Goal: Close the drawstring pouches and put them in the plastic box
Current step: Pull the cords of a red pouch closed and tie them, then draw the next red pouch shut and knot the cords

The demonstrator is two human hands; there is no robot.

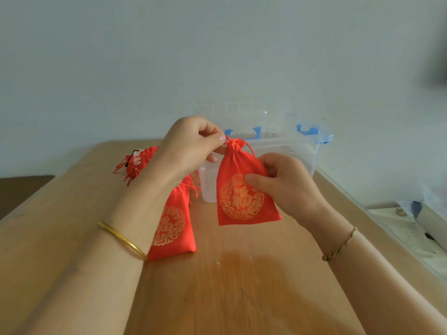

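Held pouch: the red pouch (pixel 238 197) with the gold emblem is held up off the bench (pixel 242 293), between the two hands and just in front of the plastic box (pixel 292 147).
Long axis: it runs nearly upright, with the gathered neck on top leaning slightly left and the flat bottom edge hanging towards the person.
Left hand: the left hand (pixel 191 146) is closed in a pinch on the drawstring (pixel 227 139), right at the neck's left side.
Right hand: the right hand (pixel 285 182) is clamped on the pouch's right edge, thumb laid on the front face and fingers tucked behind.
Neck: it is seen bunched tight, so the closing looks all but done, and a last tug may be wanted.
Key relation: the box lies straight beyond the pouch, away from the person, its near wall partly hidden behind the red cloth.
Nearer hand: the right hand sits in front of the box and holds the body, so the drop over the near rim is judged best made from that side once the cord is let go.
Waiting pouch: a second pouch (pixel 173 228) is lying on the bench, partly under the left forearm, with its tasselled neck pointing towards the box.
Further pouches: a red bundle (pixel 139 163) is seen at the far left, behind the left wrist.
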